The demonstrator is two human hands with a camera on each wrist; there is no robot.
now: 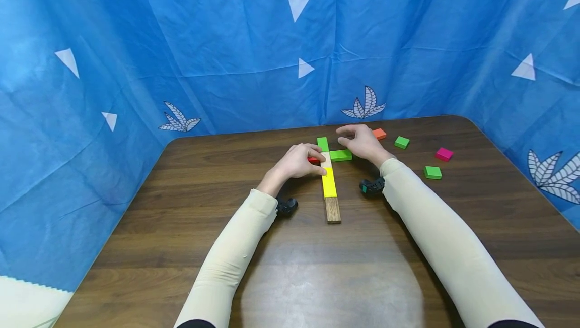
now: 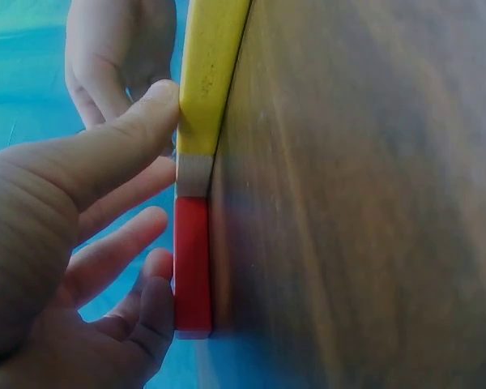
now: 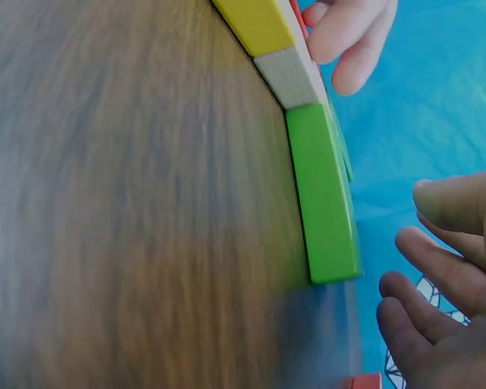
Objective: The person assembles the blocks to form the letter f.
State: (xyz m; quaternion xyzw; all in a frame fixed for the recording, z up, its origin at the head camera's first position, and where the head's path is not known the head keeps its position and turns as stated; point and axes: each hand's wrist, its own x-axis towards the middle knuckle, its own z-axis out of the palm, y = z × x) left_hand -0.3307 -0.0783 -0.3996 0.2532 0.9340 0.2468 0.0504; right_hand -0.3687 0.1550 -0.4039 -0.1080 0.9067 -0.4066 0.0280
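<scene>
Flat coloured blocks lie joined in a cross on the table. Its stem is a brown block (image 1: 333,210) and a yellow block (image 1: 329,184). A pale wooden block (image 1: 325,160) sits at the centre, with a green block (image 1: 322,143) beyond it. A red block (image 2: 193,267) forms the left arm and another green block (image 3: 320,194) the right arm. My left hand (image 1: 299,160) rests over the cross, its thumb touching the yellow block and its fingers near the pale and red blocks. My right hand (image 1: 361,141) hovers by the right green block, apart from it and holding nothing.
Loose blocks lie on the right of the table: an orange one (image 1: 379,134) near my right hand, a green one (image 1: 402,142), a magenta one (image 1: 444,154) and another green one (image 1: 432,172). A blue patterned cloth (image 1: 254,56) hangs behind the brown wooden table (image 1: 204,192).
</scene>
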